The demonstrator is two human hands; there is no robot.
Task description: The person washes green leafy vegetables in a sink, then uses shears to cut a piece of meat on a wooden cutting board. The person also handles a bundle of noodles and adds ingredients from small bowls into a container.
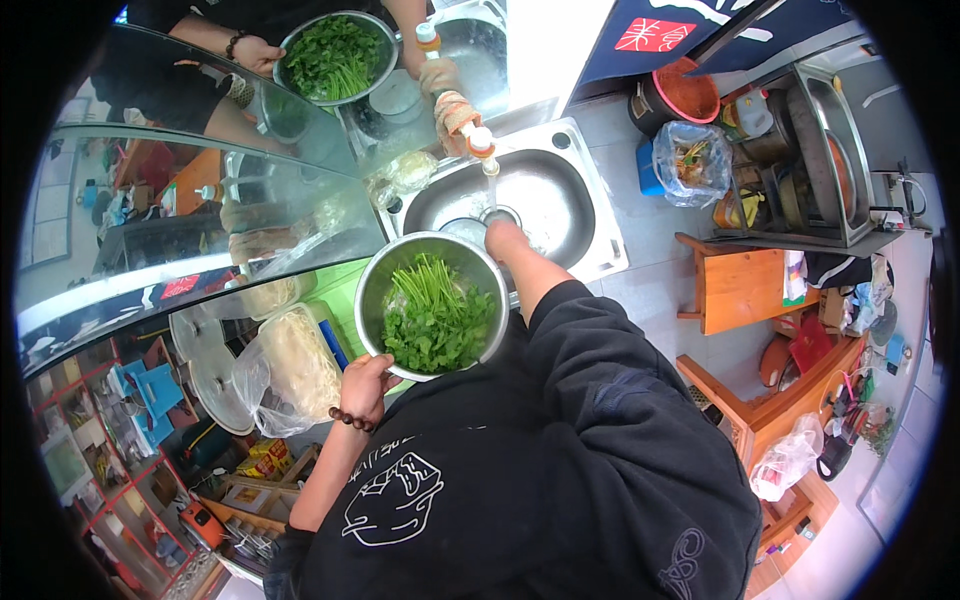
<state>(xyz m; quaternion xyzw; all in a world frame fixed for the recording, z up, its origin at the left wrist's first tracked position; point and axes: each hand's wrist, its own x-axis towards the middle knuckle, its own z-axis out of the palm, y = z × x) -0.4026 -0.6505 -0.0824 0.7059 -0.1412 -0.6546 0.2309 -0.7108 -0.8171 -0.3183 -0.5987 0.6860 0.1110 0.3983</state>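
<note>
One steel bowl holds one heap of leafy greens, and one steel sink lies just beyond it, under one tap running a thin stream of water. The greens lie with their pale stems toward the sink and their leaves toward the person, so the long axis runs away from the body. The left hand has its fingers clamped on the bowl's near rim, wrist bent, with one beaded bracelet just behind them. The right hand reaches over the bowl's far rim beneath the tap, arm stretched forward; whether its fingers are curled or loose I cannot tell. One bag of noodles sits left of the left fingers.
</note>
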